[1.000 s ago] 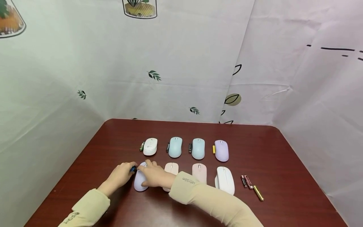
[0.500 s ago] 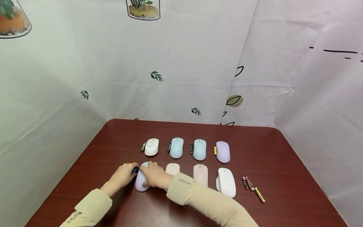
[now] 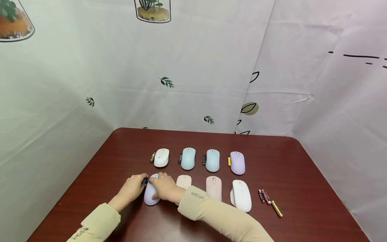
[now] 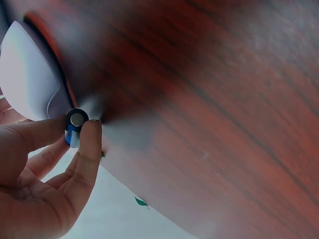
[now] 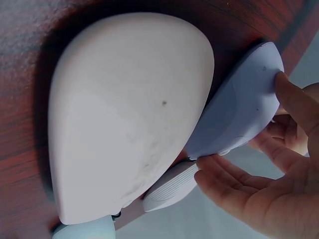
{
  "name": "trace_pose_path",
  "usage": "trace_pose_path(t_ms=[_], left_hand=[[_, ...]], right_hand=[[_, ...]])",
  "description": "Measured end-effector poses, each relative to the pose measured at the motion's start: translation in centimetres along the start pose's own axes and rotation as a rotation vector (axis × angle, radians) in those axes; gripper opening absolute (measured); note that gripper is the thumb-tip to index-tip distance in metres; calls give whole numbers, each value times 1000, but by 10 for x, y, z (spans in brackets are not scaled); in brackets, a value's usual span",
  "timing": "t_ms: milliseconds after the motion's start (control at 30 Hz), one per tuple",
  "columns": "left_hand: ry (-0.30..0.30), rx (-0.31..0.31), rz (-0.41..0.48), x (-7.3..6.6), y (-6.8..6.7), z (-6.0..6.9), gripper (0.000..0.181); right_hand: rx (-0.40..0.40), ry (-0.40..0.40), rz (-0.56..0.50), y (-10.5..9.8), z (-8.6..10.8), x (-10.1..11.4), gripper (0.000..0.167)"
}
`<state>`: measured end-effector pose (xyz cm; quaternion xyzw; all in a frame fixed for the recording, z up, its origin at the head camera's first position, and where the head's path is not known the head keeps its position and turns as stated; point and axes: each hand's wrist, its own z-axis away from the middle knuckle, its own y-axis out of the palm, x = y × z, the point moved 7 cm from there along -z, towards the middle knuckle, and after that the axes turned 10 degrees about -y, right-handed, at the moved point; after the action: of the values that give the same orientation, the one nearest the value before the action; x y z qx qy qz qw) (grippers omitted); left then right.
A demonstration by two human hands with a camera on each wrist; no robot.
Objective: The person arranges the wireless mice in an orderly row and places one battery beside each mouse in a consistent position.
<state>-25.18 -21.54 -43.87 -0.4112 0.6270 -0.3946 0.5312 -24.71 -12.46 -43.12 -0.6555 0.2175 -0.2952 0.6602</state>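
My left hand (image 3: 132, 189) pinches a dark blue battery (image 4: 76, 119) between thumb and finger, its round end showing in the left wrist view. This battery is held close along the left side of a lavender computer mouse (image 3: 150, 196), which lies on the table. From the other side, my right hand (image 3: 166, 188) grips that mouse, thumb near its rear and fingertips toward its front, as the right wrist view shows. Partly behind the right wrist sits a pale pink mouse (image 3: 183, 181); it looms large in the right wrist view.
Another pink mouse (image 3: 213, 188) and a white mouse (image 3: 241, 196) continue the front row. Behind them stand a white mouse (image 3: 161, 158), two light blue mice (image 3: 188, 158) and a purple mouse (image 3: 238, 163), each with a battery at its left. Loose batteries (image 3: 276, 209) lie at right.
The head view has shifted slightly. Both hands, the battery and the lavender mouse keep practically the same places on the table.
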Motion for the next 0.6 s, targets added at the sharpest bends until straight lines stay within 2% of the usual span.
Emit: trace_pose_path(t_ms=[200,400,600], left_hand=[[-23,46,45,-2,4,1,22],[-52,51,58,2,6,2,22],[-77,106,72,2,7,2,27]], right_hand=[[18,9,-6,1,2,2,58],[33,-2,2,4,3,3,59],[30,-19,-4,5,2,2,61]])
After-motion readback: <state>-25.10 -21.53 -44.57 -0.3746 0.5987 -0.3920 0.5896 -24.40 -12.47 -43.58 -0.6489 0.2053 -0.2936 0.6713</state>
